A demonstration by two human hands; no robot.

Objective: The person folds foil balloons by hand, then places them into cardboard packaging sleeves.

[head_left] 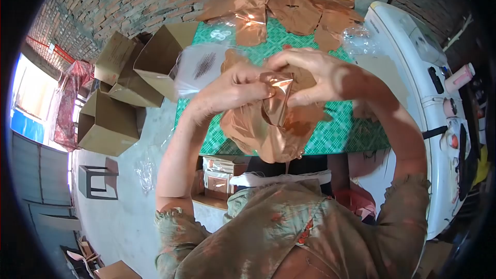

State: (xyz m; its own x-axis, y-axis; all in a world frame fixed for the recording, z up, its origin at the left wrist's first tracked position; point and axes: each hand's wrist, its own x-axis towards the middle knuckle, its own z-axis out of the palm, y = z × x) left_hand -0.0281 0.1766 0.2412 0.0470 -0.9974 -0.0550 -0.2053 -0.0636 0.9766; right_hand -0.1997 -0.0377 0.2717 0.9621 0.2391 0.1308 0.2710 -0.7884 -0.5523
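Observation:
A shiny copper-coloured foil bag (274, 137) lies crumpled at the near edge of the green patterned tabletop, its raised part between my hands. My left hand (232, 89) pinches the raised foil between thumb and fingers, slightly blurred. From the other side my right hand (323, 77) curves around the foil, thumb low and fingers arched over the top. Its fingertips are partly hidden behind the foil. Beside my left hand lies a clear plastic bag (199, 67) with dark printing.
More copper-coloured foil pieces (294, 13) lie along the table's far edge. Open cardboard boxes (111, 116) stand on the floor at left, near a small dark stool (98, 182). A white appliance (413, 62) borders the table at right, with a pink roll (460, 76) beyond.

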